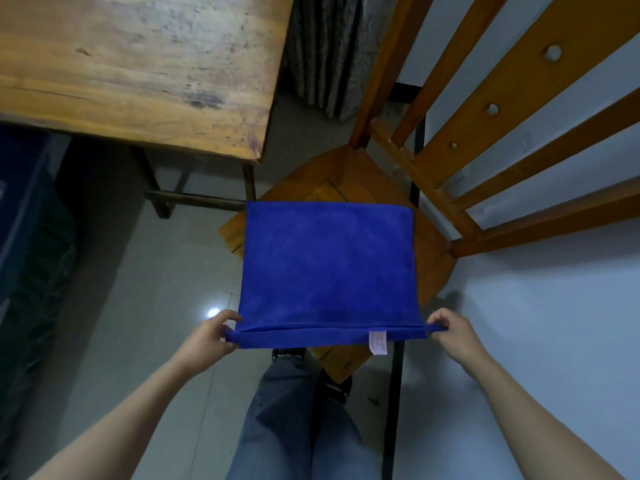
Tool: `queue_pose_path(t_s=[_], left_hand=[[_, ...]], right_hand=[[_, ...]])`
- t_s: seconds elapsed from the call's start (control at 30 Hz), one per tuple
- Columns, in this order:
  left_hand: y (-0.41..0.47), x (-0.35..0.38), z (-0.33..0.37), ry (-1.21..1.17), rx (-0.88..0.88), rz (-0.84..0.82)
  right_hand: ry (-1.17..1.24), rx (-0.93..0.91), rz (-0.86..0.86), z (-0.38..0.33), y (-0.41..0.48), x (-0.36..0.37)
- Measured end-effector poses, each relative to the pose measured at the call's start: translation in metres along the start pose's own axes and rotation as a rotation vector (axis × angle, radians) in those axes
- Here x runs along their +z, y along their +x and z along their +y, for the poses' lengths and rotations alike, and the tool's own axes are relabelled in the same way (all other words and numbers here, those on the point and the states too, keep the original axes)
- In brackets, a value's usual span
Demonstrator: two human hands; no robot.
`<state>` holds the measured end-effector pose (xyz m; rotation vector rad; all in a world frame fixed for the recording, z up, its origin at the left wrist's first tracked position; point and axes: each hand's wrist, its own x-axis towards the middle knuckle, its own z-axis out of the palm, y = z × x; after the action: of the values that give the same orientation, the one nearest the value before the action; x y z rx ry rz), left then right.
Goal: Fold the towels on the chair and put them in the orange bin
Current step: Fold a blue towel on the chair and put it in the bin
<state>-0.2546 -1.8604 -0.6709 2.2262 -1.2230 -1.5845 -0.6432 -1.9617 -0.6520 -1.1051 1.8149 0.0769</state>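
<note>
A blue towel [329,265] is stretched flat in the air over the wooden chair [349,174]. It is doubled over, with two layered edges and a small pink label along its near side. My left hand [214,336] pinches the near left corner. My right hand [450,329] pinches the near right corner. The towel hides most of the chair seat. No orange bin is in view.
A worn wooden table [138,67] stands at the upper left, with a dark blue crate [31,202] beneath it at the far left. The chair's slatted back [502,116] rises at the right against a pale wall. My legs and shoes are below the towel on the grey tiled floor.
</note>
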Motion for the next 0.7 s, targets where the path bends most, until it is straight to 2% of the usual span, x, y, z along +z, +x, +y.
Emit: queue_pose_path(t_s=[0.17, 0.3, 0.43, 0.57, 0.7], left_hand=[[0.012, -0.024, 0.025, -0.445, -0.141, 0.1], [0.032, -0.036, 0.046, -0.726, -0.139, 0.153], [0.059, -0.046, 0.073, -1.0, -0.138, 0.209], [0.08, -0.047, 0.096, -1.077, -0.169, 0.266], [0.108, -0.049, 0.11, -1.028, -0.176, 0.353]], right_hand=[[0.294, 0.091, 0.056, -0.022, 0.013, -0.012], [0.536, 0.136, 0.19, -0.039, 0.034, -0.015], [0.705, 0.149, 0.252, -0.064, 0.056, -0.016], [0.773, 0.13, 0.332, -0.088, 0.076, -0.009], [0.674, 0.067, 0.406, -0.108, 0.097, -0.005]])
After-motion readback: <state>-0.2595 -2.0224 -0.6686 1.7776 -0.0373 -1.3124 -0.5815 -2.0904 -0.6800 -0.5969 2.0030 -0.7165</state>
